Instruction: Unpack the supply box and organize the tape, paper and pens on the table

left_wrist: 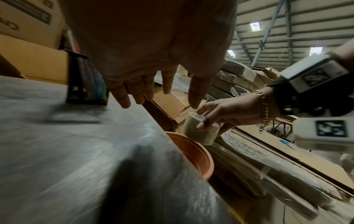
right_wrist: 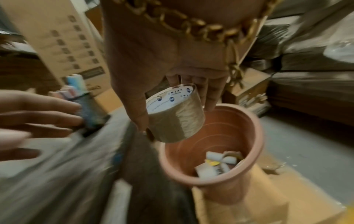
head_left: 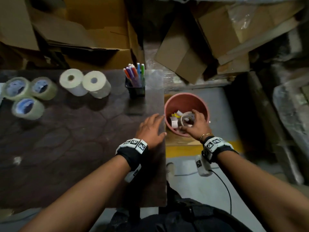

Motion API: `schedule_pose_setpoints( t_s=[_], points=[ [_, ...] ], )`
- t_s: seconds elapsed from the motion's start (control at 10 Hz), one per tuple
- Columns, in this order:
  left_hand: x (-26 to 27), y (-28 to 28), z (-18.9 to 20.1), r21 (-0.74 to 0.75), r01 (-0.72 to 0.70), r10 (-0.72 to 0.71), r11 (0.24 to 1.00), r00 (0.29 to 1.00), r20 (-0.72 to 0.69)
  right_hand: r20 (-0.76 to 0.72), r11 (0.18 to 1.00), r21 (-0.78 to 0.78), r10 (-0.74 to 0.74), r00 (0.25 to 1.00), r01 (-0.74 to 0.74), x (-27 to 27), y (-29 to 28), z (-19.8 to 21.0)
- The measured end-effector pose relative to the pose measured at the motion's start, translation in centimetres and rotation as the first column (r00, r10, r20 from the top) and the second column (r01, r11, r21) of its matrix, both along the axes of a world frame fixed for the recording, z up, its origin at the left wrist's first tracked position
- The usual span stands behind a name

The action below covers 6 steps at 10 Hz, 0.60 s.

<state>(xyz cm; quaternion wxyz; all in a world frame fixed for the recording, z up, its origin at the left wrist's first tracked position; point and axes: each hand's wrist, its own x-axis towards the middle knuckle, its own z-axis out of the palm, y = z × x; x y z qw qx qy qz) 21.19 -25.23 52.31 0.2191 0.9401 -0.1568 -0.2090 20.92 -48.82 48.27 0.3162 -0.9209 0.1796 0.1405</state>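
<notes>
My right hand point(head_left: 195, 126) grips a clear tape roll point(right_wrist: 175, 113) point(left_wrist: 199, 130) point(head_left: 187, 119) just above the mouth of a pink bucket point(head_left: 170, 104) point(right_wrist: 239, 128), which stands right of the table point(head_left: 66, 148). Paper scraps and small packs point(right_wrist: 214, 165) lie at the bucket's bottom. My left hand point(head_left: 150, 129) point(left_wrist: 153, 84) lies flat and open on the table's right edge, fingers straight. On the table stand three tape rolls point(head_left: 26, 96) at far left, two paper rolls point(head_left: 85, 84), and a black holder of coloured pens point(head_left: 135, 77).
Cardboard boxes point(head_left: 93, 39) are stacked behind the table and plastic-wrapped flat cartons point(head_left: 217, 39) behind the bucket. The bucket sits on cardboard point(right_wrist: 258, 204) over a grey floor point(head_left: 200, 190). A cable point(head_left: 224, 183) hangs from my right wrist.
</notes>
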Motion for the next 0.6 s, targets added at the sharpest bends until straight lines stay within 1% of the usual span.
schedule_pose_setpoints(
  t_s=[0.1,0.2,0.3,0.4,0.5,0.6],
  points=[
    [0.7,-2.9,-0.1,0.020,0.047,-0.047,0.999,0.999,-0.002,-0.052,1.000,0.014,0.003,0.999,-0.002,2.6,-3.1,-1.4],
    [1.5,-4.9,0.0,0.036,0.066,-0.066,0.997,0.998,0.000,-0.052,1.000,0.023,0.011,0.999,-0.010,4.6,-5.0,-1.8],
    [2.0,-5.8,0.0,0.052,0.076,-0.076,0.996,0.997,0.000,-0.054,1.000,0.015,-0.003,0.999,0.004,4.7,-6.6,-2.0],
    [2.1,-6.0,0.4,0.057,0.087,-0.087,0.995,0.996,-0.017,-0.091,1.000,0.018,-0.015,0.996,0.016,2.9,-7.5,-1.9],
    [1.7,-5.4,0.5,0.046,0.103,-0.102,0.994,0.995,-0.008,-0.090,0.999,0.015,-0.029,0.996,0.030,0.7,-7.7,-2.2],
    [1.1,-4.0,0.8,0.068,0.109,-0.108,0.992,0.994,-0.009,-0.064,0.998,0.029,-0.060,0.996,0.061,-1.2,-6.6,-2.1]
  ],
)
